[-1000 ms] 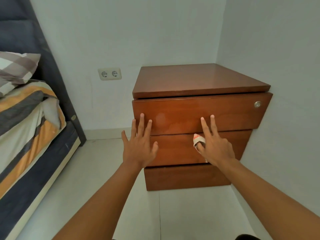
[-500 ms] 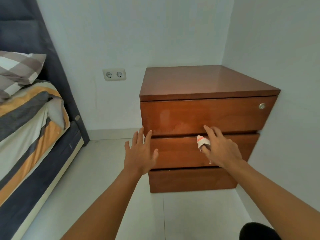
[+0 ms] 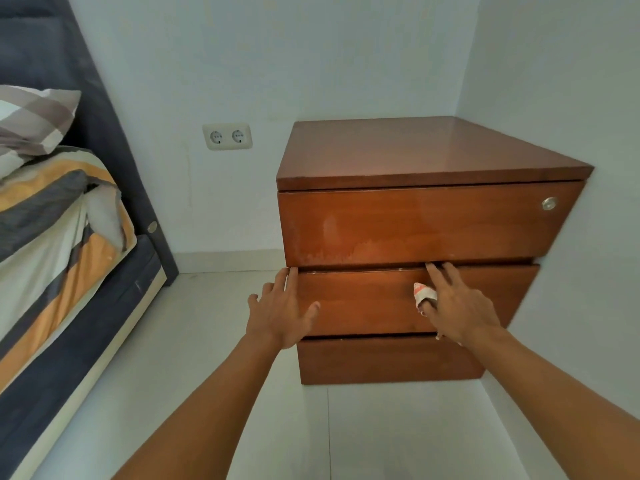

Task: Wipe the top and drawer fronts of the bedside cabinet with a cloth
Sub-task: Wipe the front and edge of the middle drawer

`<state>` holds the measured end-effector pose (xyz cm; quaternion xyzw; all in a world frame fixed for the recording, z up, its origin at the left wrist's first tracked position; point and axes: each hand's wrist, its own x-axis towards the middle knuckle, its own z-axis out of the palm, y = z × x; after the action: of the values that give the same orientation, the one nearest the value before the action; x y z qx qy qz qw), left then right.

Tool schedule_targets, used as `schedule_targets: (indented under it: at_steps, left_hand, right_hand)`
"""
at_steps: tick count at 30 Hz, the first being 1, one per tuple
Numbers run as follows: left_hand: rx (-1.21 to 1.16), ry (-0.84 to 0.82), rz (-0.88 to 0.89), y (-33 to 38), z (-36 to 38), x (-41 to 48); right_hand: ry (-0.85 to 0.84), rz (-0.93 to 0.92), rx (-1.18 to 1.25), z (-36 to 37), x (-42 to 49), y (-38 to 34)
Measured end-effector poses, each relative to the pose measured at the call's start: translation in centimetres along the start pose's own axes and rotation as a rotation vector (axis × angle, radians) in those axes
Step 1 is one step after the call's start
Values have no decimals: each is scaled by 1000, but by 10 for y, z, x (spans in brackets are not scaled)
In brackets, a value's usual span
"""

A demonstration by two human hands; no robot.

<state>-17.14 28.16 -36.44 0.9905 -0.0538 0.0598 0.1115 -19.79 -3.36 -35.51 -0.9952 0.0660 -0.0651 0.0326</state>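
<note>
while our right hand pinches the small white-red cloth on the brown wooden middle drawer, left hand lies released; we wipe sideways next.

Cabinet: left grip spread at middle drawer left edge; right grip holds cloth, fingers at gap above.

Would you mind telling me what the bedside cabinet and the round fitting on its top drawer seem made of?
Bedside cabinet: likely wood or veneer under glossy reddish-brown varnish; grain streaks and reflections show, and the finish looks worn pale low on the top drawer. Round fitting: probably metal, given its shiny silver face.
</note>
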Motion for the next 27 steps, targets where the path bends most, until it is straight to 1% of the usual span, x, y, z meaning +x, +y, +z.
schedule_targets:
  at_steps: [7, 15, 19, 24, 27]
  left_hand:
    - [44, -84, -12, 2, -11, 5]
    - [65, -104, -12, 4, -21, 6]
    - [65, -97, 3, 4, -23, 5]
    - [55, -105, 17, 4, -24, 5]
    - [49, -107, 13, 4, -25, 5]
  right_hand:
    - [-72, -45, 21, -4, 8, 14]
    - [-142, -47, -32, -24, 7, 7]
    - [-143, -52, -52, -32, 1, 6]
    - [-132, -64, -22, -36, -6, 13]
    - [-157, -67, 19, -41, -8, 16]
